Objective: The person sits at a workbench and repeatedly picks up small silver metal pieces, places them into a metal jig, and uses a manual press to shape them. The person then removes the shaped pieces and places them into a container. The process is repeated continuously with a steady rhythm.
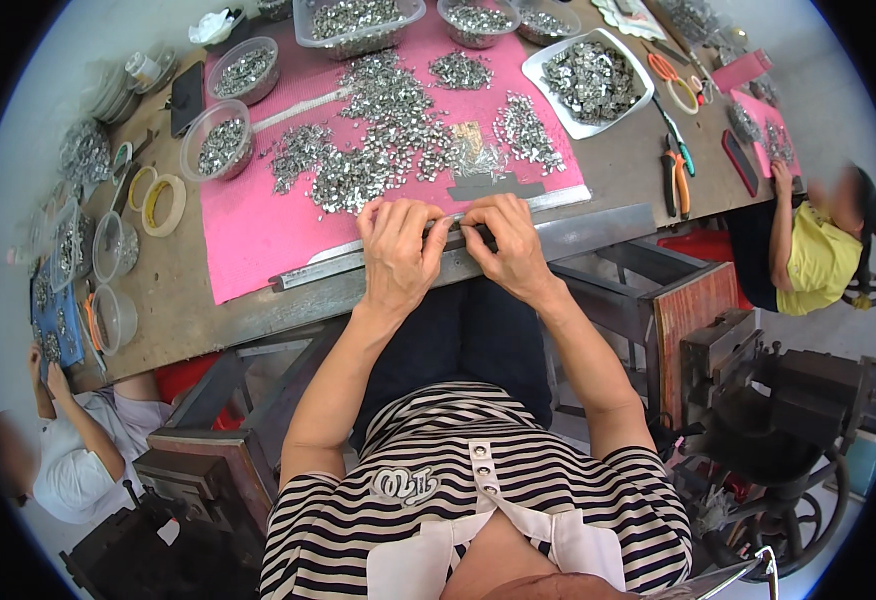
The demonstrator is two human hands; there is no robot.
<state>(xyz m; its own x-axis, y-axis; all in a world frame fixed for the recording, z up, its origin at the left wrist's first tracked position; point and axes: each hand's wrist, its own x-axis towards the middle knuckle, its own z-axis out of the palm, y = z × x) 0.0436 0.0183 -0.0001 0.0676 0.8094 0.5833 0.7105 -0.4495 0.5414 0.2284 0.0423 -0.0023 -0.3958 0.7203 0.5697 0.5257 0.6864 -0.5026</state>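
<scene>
At the front edge of a pink mat (248, 240), my left hand (398, 247) and my right hand (511, 247) are close together, fingers bent and closed. Between their thumbs and fingertips is something small and dark; I cannot make out what it is. Beneath them a long metal bar (323, 273) runs along the table's edge. Just beyond my right hand lie dark grey strips (493, 188), beside a small patch of gold-coloured pieces (468, 137) and thin silver pieces. A large pile of small shiny metal pieces (378, 150) spreads over the mat ahead of my hands.
Clear plastic tubs (220, 140) of metal pieces stand left and at the back; a white dish (588, 82) holds more. Orange-handled pliers (675, 180) and a phone (739, 162) lie right, tape rolls (164, 205) left. Co-workers (823, 240) sit on either side.
</scene>
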